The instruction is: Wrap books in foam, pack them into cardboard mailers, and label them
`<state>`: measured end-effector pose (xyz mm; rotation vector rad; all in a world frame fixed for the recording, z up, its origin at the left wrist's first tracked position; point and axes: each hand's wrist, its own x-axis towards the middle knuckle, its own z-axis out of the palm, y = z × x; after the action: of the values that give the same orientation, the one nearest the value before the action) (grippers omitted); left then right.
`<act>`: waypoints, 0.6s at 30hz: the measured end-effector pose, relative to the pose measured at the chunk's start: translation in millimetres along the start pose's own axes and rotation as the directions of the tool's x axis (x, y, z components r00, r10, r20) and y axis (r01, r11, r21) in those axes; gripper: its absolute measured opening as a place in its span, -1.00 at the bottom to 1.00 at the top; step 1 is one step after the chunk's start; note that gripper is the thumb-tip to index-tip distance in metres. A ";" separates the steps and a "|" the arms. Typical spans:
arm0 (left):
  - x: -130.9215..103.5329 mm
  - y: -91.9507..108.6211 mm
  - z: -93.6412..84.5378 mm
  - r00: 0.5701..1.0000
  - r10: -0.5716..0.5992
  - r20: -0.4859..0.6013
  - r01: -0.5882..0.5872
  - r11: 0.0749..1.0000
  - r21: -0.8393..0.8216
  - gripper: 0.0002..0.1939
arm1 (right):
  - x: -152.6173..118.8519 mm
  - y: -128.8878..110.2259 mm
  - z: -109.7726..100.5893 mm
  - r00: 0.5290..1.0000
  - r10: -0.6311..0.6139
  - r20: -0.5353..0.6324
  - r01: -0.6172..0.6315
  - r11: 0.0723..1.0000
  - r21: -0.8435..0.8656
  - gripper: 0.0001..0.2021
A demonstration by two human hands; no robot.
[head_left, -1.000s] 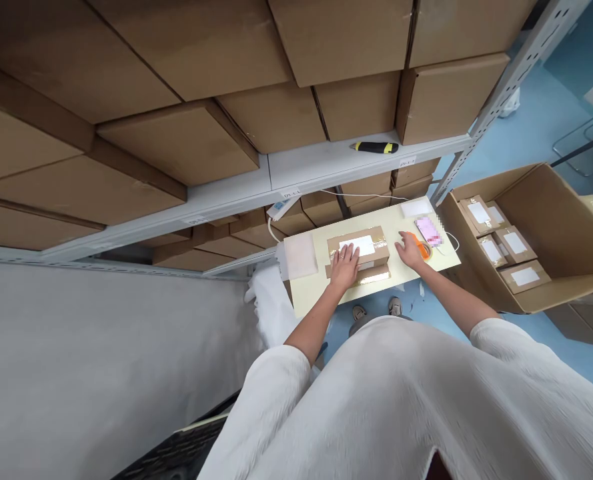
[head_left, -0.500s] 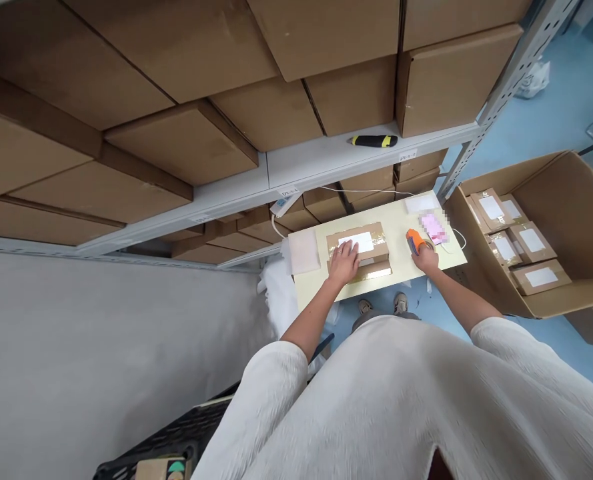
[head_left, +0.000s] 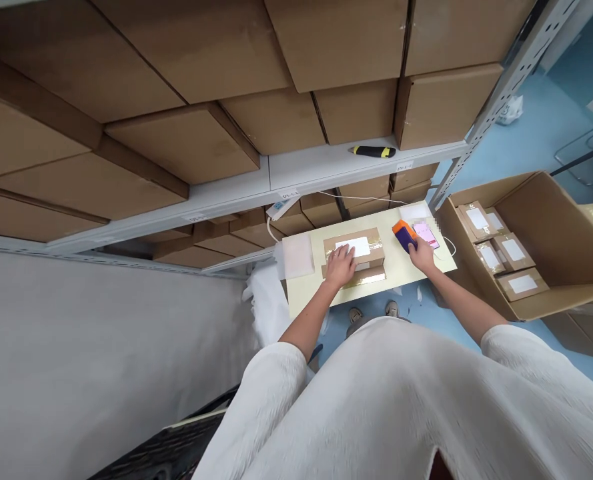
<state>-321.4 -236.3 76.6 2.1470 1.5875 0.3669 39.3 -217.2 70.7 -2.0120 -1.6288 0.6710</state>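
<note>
My left hand (head_left: pixel 341 265) lies flat, fingers stretched out, on a small cardboard box (head_left: pixel 375 241) with a white label (head_left: pixel 359 247) and shiny tape. One flap of the box sticks out along its near side. To the right, my right hand (head_left: pixel 420 253) grips an orange and dark blue tape dispenser (head_left: pixel 405 236), held just above the tabletop. Beside that hand lies a phone (head_left: pixel 427 235) with a pink screen, partly blurred. Box and phone rest on a pale yellow table (head_left: pixel 306 290).
A large open carton (head_left: pixel 566 230) with several labelled boxes stands right of the table. A white sheet stack (head_left: pixel 299 255) lies at the table's left end. On the shelf edge (head_left: pixel 306 163) rests a black-yellow utility knife (head_left: pixel 373 152), before large cartons. White wrapping (head_left: pixel 266 303) hangs at left.
My right hand has turned the tape dispenser, so its dark blue side now shows, and moved it slightly left. My left hand stays on the box. The whole view has shifted a little.
</note>
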 end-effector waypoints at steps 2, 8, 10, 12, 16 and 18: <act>1.2 -1.8 0.1 1.000 -0.001 -0.008 0.000 1.000 -0.017 -0.38 | 13.1 -22.8 -8.9 0.997 -0.057 0.048 0.054 0.996 0.074 -0.56; 0.9 -10.4 -6.4 0.998 0.055 -0.031 -0.057 0.995 -0.080 -0.41 | 47.1 -104.1 -6.5 0.917 -0.265 0.297 0.135 0.909 0.395 -0.61; -0.1 -13.7 -8.5 0.997 0.071 -0.038 -0.074 0.993 -0.092 -0.42 | 51.9 -125.9 2.8 0.885 -0.307 0.350 0.134 0.888 0.441 -0.63; -0.9 -16.3 -9.2 0.996 0.069 -0.048 -0.074 0.991 -0.108 -0.44 | 54.5 -140.7 13.0 0.869 -0.306 0.387 0.118 0.891 0.439 -0.65; -1.4 -18.8 -7.7 0.997 0.054 -0.050 -0.060 0.991 -0.124 -0.49 | 57.8 -151.3 27.9 0.889 -0.251 0.384 0.102 0.924 0.369 -0.65; -1.3 -19.3 -7.1 0.998 0.057 -0.042 -0.062 0.991 -0.120 -0.50 | 58.2 -151.8 30.1 0.905 -0.247 0.346 0.130 0.936 0.328 -0.64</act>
<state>-341.1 -231.5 73.2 2.1094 1.4841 0.5132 -83.8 -129.7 138.0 -1.5460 -1.7804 1.2150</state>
